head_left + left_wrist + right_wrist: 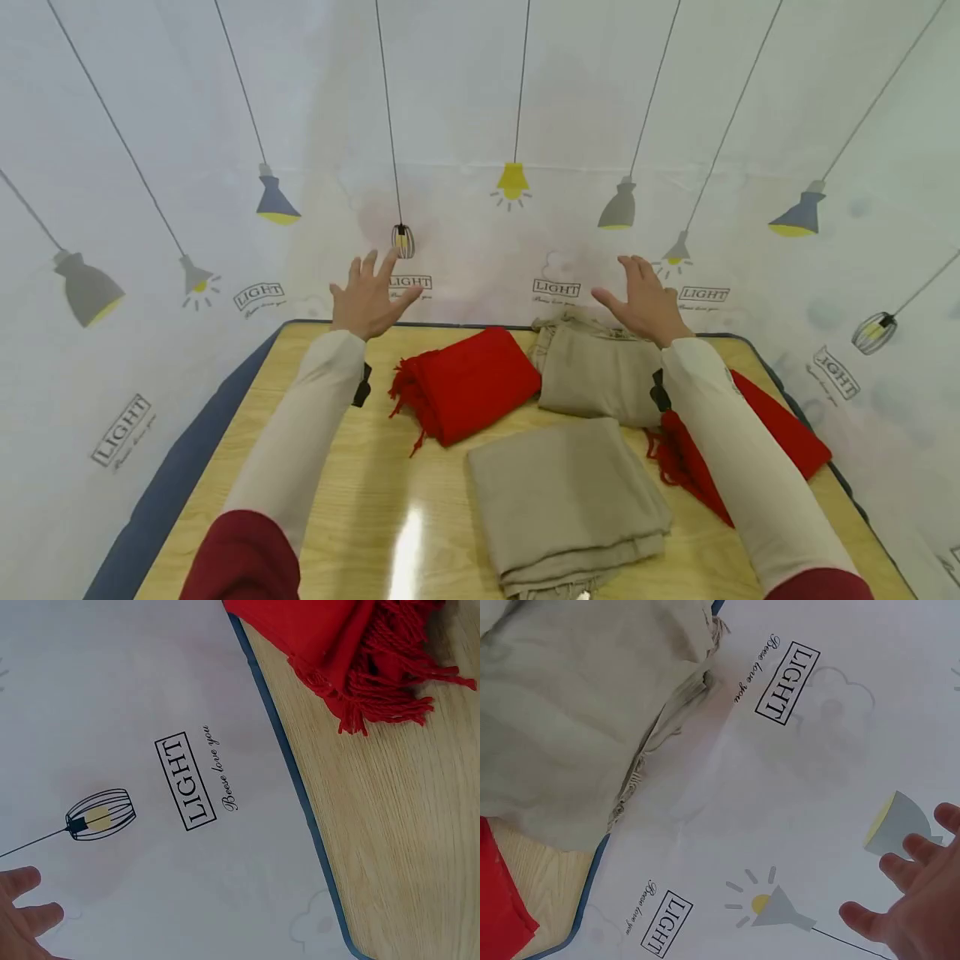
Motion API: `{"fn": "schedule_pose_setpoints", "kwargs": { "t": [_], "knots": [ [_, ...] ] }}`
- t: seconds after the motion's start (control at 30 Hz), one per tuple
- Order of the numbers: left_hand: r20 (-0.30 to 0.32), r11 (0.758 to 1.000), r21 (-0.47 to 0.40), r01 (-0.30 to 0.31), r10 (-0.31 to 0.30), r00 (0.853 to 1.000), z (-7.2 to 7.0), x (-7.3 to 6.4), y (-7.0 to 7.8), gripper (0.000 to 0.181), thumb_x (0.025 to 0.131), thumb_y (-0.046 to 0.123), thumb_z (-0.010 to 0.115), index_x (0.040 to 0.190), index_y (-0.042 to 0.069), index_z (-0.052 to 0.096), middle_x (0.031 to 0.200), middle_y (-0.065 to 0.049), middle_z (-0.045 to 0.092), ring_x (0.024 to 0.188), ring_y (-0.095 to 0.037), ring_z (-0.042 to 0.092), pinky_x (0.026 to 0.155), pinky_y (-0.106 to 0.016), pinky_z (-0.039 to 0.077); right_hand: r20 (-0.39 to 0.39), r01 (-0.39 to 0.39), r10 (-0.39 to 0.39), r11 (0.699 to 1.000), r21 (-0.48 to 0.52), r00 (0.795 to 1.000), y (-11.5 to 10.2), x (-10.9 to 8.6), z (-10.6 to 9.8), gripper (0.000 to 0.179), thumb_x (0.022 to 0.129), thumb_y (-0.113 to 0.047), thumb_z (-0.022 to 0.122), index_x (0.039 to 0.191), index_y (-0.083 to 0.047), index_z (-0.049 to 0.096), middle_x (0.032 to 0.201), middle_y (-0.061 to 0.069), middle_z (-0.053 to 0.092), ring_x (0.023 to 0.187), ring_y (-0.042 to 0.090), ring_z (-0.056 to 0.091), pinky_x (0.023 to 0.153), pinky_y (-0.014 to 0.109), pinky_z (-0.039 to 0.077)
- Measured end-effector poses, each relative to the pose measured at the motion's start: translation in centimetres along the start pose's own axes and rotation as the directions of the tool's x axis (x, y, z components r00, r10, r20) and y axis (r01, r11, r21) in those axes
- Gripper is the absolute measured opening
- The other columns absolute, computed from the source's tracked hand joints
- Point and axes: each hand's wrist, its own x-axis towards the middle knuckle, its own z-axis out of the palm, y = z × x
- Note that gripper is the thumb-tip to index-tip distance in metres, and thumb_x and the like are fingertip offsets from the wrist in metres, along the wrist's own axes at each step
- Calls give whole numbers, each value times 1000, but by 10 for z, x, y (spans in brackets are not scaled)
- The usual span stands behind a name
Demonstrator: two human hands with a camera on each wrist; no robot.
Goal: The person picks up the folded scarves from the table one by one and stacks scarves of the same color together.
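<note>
Both hands are raised over the far side of the table and hold nothing. My left hand (370, 298) has its fingers spread, up and to the left of a folded red scarf (472, 383) with twisted fringe. My right hand (643, 304) is held above a folded beige scarf (592, 371) at the back, thumb apart from the fingers. A second beige scarf (566, 500) lies folded nearer the front. Partly hidden under the right forearm is another red scarf (780, 425). In the right wrist view, the back beige scarf (570, 720) reaches over the table's edge.
The wooden table (337, 517) has a dark blue rim and a bright light reflection near its front. A white cloth backdrop (465, 100) printed with hanging lamps surrounds it at the back and sides. Black wrist straps (362, 387) show on both forearms.
</note>
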Motion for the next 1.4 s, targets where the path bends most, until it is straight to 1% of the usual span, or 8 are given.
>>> {"fn": "schedule_pose_setpoints", "kwargs": {
  "t": [0.17,0.33,0.53,0.67,0.9,1.1,1.27,1.4],
  "knots": [
    [-10,996,-84,11,-12,1000,3,-10,1,84,89,68,39,153,19,15,153,-20,24,139,-41,24,95,-75,29,-14,15,-14,1000,14,1000,3,-10,4,83,94,-59,39,149,-3,17,153,27,16,132,50,31,96,76,21],
    [-3,995,-102,8,-9,1000,10,-18,2,83,91,66,38,153,16,16,149,-22,30,134,-42,33,93,-70,36,-12,13,-12,998,65,1000,5,-22,9,79,96,-54,39,149,-1,16,152,28,16,128,52,33,95,77,18],
    [29,992,-124,17,-13,999,21,-26,6,79,93,61,39,152,11,19,144,-24,36,126,-43,41,89,-64,43,-25,15,-13,995,96,1000,10,-40,26,76,97,-51,41,148,-1,18,150,29,19,123,53,38,94,74,22],
    [43,989,-146,12,-6,999,27,-32,10,79,94,61,38,151,9,21,144,-25,37,125,-44,43,89,-63,44,-17,16,-13,991,135,1000,10,-50,32,74,97,-48,42,148,0,18,150,29,20,123,53,38,94,74,23],
    [42,989,-146,4,2,999,29,-36,15,77,94,61,36,151,11,22,143,-24,38,120,-42,47,87,-57,48,7,0,-2,976,216,1000,12,-62,30,78,97,-50,42,148,3,14,150,31,17,131,51,29,102,69,22],
    [61,978,-209,11,2,998,32,-46,17,75,95,58,37,150,9,24,145,-23,37,122,-43,46,91,-58,45,46,-24,12,958,284,999,19,-70,40,79,98,-47,43,149,4,10,152,32,12,134,51,23,104,67,22],
    [89,969,-246,30,-8,996,34,-56,20,75,95,60,37,149,9,26,144,-23,38,122,-41,47,92,-56,46,28,-11,3,954,299,1000,22,-77,49,77,98,-43,46,146,9,15,148,34,20,132,51,26,104,65,24],
    [101,961,-272,52,-25,995,36,-65,16,77,94,62,35,149,9,25,142,-23,39,121,-39,48,93,-56,45,49,-18,2,940,339,999,24,-87,56,77,98,-40,48,145,11,16,146,36,21,127,53,30,101,65,29]
  ]
}}
